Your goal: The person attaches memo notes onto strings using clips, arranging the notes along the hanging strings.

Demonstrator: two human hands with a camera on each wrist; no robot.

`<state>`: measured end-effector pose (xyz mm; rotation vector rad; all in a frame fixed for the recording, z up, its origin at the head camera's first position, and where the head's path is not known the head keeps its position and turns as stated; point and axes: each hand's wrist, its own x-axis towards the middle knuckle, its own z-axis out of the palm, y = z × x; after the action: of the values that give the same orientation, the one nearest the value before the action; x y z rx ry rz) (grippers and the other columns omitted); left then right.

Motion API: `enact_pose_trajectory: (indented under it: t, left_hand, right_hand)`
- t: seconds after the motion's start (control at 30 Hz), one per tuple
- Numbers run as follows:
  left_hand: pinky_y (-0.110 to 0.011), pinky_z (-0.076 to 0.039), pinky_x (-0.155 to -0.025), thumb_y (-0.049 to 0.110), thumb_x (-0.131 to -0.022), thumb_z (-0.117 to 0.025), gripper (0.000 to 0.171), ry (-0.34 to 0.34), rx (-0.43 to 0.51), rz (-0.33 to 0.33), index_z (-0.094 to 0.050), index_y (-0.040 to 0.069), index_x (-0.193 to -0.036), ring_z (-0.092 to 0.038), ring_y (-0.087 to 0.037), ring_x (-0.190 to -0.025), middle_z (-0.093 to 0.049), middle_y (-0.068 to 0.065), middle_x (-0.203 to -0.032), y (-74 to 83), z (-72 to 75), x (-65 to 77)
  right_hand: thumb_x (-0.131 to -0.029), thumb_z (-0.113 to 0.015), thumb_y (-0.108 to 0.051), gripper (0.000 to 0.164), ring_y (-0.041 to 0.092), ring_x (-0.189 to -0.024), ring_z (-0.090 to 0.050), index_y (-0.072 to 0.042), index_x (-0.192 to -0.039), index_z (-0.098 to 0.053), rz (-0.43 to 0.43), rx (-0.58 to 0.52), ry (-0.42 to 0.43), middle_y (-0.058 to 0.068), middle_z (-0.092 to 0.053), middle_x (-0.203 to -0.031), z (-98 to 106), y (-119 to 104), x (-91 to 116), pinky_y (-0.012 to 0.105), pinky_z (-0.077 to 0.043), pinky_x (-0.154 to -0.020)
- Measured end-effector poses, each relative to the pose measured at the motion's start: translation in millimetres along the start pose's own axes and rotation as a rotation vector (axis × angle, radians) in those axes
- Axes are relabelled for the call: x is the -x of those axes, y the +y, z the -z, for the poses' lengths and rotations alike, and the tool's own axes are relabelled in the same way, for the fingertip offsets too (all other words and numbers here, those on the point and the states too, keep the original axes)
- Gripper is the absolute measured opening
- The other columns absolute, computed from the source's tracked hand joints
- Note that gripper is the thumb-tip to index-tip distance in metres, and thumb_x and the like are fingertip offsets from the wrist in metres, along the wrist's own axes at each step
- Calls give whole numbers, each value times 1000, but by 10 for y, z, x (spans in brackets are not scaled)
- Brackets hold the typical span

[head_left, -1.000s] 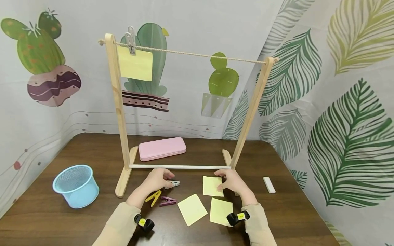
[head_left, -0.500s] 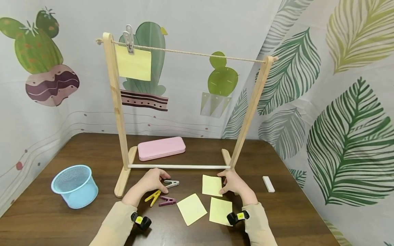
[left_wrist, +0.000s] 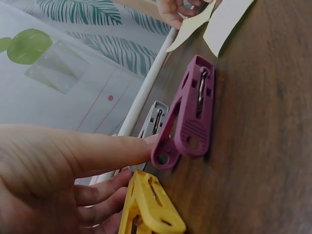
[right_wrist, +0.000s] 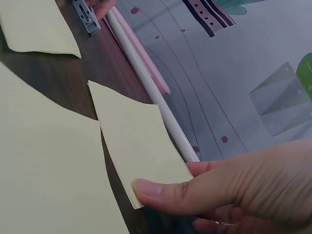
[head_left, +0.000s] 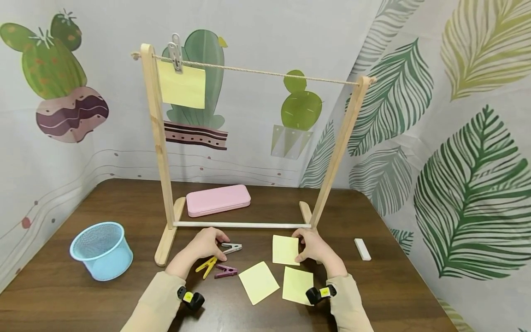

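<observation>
A grey clothespin [head_left: 232, 248] lies on the table, and my left hand [head_left: 206, 244] has its thumb and fingers curled about the handle end; the exact contact is partly hidden. Close by are a yellow clothespin [head_left: 206, 266] and a purple clothespin [left_wrist: 192, 105]. My right hand [head_left: 314, 246] pinches the right edge of a yellow sticky note [head_left: 284, 250], its thumb [right_wrist: 156, 190] on the paper's face. Two more sticky notes lie nearer me, a tilted note [head_left: 259, 283] and a right-hand note [head_left: 295, 283] partly behind the wrist camera.
Behind the hands stands a wooden frame [head_left: 159, 138] with a rope [head_left: 257, 72] and a white bottom bar [head_left: 249, 225]. A metal clip [head_left: 176, 53] holds a hanging note [head_left: 182, 85]. Around it are a pink case [head_left: 218, 201], a blue mesh basket [head_left: 109, 263] and a white block [head_left: 362, 249].
My left hand shifted slightly left, uncovering more of the grey clothespin. My right thumb moved from the note's face towards its right edge. Both hands stay nearly still over the last half second.
</observation>
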<state>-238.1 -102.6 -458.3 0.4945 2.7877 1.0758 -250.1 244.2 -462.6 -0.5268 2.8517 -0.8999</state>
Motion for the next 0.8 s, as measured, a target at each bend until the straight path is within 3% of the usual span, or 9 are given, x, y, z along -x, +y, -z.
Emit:
enact_pose_trajectory:
  t: [0.27, 0.47, 0.8]
  left_hand:
    - [-33, -50, -75, 7, -56, -92, 40, 0, 4, 6, -75, 5, -92, -60, -15, -80, -70, -4, -88, -20, -11, 4]
    - [-35, -50, -77, 8, -56, -92, 39, 8, -13, 17, -75, 5, -91, -60, -16, -82, -68, -3, -85, -12, -9, 10]
    - [-33, -47, -74, 9, -57, -93, 35, 6, -20, 30, -74, 6, -87, -56, -13, -78, -64, 0, -80, 7, -6, 4]
  right_hand:
    - [-57, -90, 5, 59, 19, -79, -54, -1, -104, -54, 56, -93, -34, 8, -57, -88, -3, -8, 10, 25, -45, -70]
    - [-60, -88, 5, 62, 18, -72, -58, 4, -111, -54, 57, -138, -39, 8, -59, -80, -4, -5, -8, 23, -47, -62]
    - [-66, -83, 9, 56, 13, -73, -64, 10, -114, -54, 61, -351, -82, 15, -67, -88, -38, 74, -62, 24, -53, -63]
